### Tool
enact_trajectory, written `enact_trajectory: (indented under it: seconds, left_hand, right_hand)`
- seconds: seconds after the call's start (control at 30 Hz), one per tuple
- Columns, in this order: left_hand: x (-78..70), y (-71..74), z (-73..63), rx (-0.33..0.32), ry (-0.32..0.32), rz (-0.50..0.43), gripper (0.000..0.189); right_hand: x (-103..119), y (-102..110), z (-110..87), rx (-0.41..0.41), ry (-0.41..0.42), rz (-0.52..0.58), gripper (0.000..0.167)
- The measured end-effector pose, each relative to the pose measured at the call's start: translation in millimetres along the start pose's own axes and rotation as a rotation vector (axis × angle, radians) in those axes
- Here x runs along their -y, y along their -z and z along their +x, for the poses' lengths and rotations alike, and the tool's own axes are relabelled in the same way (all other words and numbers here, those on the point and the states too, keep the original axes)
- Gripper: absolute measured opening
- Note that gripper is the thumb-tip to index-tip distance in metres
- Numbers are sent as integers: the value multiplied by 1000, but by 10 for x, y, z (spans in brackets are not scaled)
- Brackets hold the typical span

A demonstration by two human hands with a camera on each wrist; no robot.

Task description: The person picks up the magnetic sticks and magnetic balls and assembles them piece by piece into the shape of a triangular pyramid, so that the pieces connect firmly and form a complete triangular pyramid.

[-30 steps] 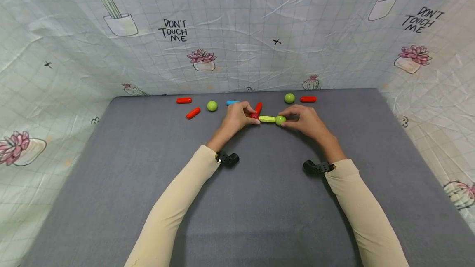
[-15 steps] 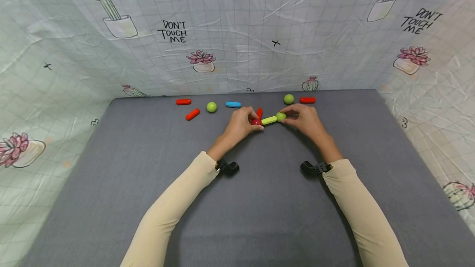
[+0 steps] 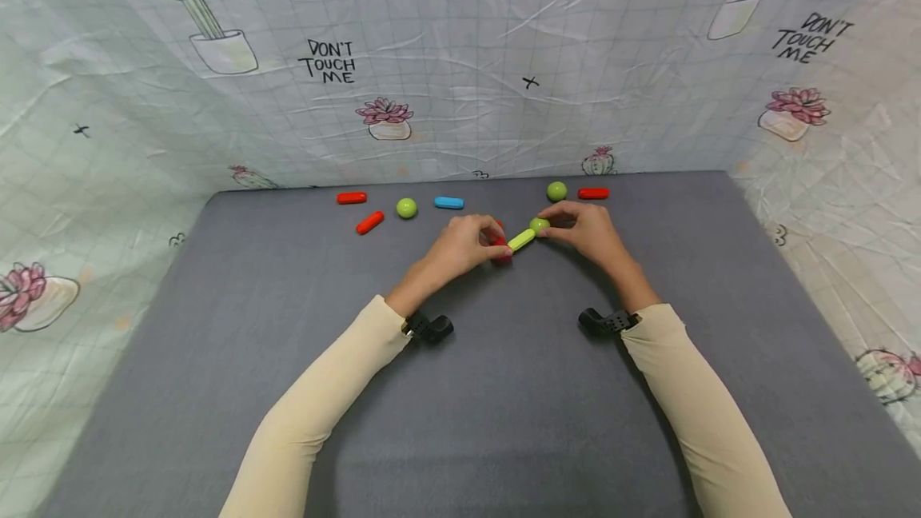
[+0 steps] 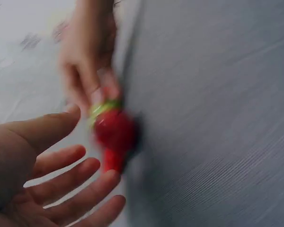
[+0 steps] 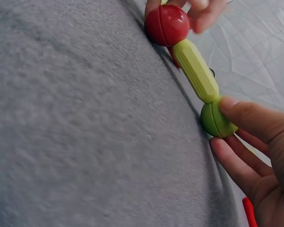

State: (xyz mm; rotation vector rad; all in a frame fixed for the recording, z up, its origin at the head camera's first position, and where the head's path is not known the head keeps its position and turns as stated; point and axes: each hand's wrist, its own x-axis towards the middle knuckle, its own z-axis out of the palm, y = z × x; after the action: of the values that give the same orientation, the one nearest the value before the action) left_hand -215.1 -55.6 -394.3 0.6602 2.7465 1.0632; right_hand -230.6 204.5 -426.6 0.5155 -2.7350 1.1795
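Observation:
A joined piece has a red ball [image 5: 168,25] at one end, a yellow-green stick [image 5: 196,71] in the middle and a green ball [image 5: 219,118] at the other end. My right hand [image 3: 586,233] pinches the green ball between thumb and fingers. A red stick [image 4: 112,161] also extends from the red ball, partly hidden by my left hand in the head view. At the red ball, my left hand [image 3: 464,246] has its thumb and fingers spread around it. In the blurred left wrist view those fingertips stand apart from the ball.
Along the back of the grey table [image 3: 460,390] lie red sticks [image 3: 351,198], a blue stick [image 3: 449,203] and two green balls, one at left [image 3: 406,208] and one at right [image 3: 557,191]. Another red stick [image 3: 593,193] lies right. A patterned cloth [image 3: 460,62] stands behind.
The red-ball end has swung toward me, tilting the yellow-green stick, while the green end stays nearly in place. My left hand has moved nearer with it and its fingers have loosened.

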Motion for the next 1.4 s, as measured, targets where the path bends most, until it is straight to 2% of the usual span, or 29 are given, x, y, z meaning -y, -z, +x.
enact_trajectory:
  seconds: [0.1, 0.23, 0.3, 0.4, 0.53, 0.63, 0.8, 1.0, 1.17, 1.4]
  left_hand:
    - [79, 250, 123, -4, -10, 18, 23]
    - [286, 536, 360, -12, -40, 111, 26]
    - [397, 632, 468, 29, -52, 181, 31]
    - [544, 733, 597, 135, -64, 245, 39]
    - [667, 841, 710, 268, -48, 221, 50]
    - [725, 910, 741, 310, -3, 166, 53]
    - [817, 968, 733, 305, 36, 118, 44]
    - [908, 944, 727, 240, 33, 97, 32]
    - [924, 917, 732, 208, 34, 111, 22]
    - [910, 897, 743, 214, 9, 144, 19]
  right_hand:
    - [3, 3, 12, 14, -24, 16, 30]
    - [-4, 10, 8, 18, -43, 15, 30]
    - [-13, 7, 4, 20, -45, 10, 30]
    - [-28, -4, 8, 24, -38, 1, 30]
    - [-28, -15, 20, 31, -14, -5, 30]
    - [-20, -16, 27, 34, 0, -7, 31]
    - [-14, -5, 34, 33, 8, 8, 31]
    - [2, 23, 44, 35, 14, 4, 31]
    - [-2, 38, 36, 40, 4, 1, 31]
    - [-3, 52, 21, 48, -7, -12, 32]
